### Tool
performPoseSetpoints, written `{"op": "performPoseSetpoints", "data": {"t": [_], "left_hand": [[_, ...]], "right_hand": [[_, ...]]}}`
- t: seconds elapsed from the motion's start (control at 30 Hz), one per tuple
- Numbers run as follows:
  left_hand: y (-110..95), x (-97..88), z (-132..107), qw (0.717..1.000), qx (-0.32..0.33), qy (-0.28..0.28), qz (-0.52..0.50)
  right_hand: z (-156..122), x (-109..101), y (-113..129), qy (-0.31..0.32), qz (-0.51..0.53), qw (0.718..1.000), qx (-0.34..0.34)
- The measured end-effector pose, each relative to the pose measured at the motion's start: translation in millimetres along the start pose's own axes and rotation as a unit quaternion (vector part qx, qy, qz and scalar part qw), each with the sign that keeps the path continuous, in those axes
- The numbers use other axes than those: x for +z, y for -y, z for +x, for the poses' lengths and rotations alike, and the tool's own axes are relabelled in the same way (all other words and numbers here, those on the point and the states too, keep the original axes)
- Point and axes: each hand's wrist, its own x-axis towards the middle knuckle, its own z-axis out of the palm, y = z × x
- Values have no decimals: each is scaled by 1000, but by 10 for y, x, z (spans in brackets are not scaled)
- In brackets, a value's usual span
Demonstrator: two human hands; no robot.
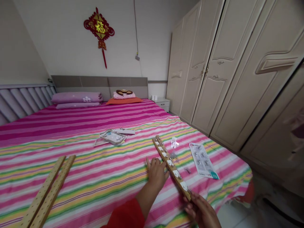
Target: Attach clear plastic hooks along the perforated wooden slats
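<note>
A narrow wooden strip (172,167) lies slantwise on the striped bed sheet, with a row of white plates and small metal hooks along its top. At its near end, my right hand (203,209) is closed, thumb on top and fingers at the side and beneath. My left hand (156,172) rests against the strip's left side near the middle. Its thumb and forefinger are bent together around a small shiny spot that I cannot make out; the other fingers point forward. Right of the strip lie a small loose metal piece (187,170) and crumpled clear plastic (174,142).
A blister pack (203,161) of metal hooks lies at the right. Opened packaging (114,136) is farther back. Two wooden strips with holes (51,186) lie at the left. Folded bedding (77,97) is by the headboard (95,83); wardrobes (220,72) stand along the right.
</note>
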Motion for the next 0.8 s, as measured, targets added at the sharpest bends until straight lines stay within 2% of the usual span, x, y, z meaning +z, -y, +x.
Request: {"op": "performPoseSetpoints", "data": {"t": [0.17,0.5,0.8], "left_hand": [[46,21,-5,1000,27,2,-14],[46,-62,34,998,-23,30,-52],[101,-161,64,993,-21,-11,-117]], "right_hand": [[-66,29,47,7,1,1000,6],[-94,64,68,12,-3,1000,-2],[-166,111,76,-4,6,1000,0]]}}
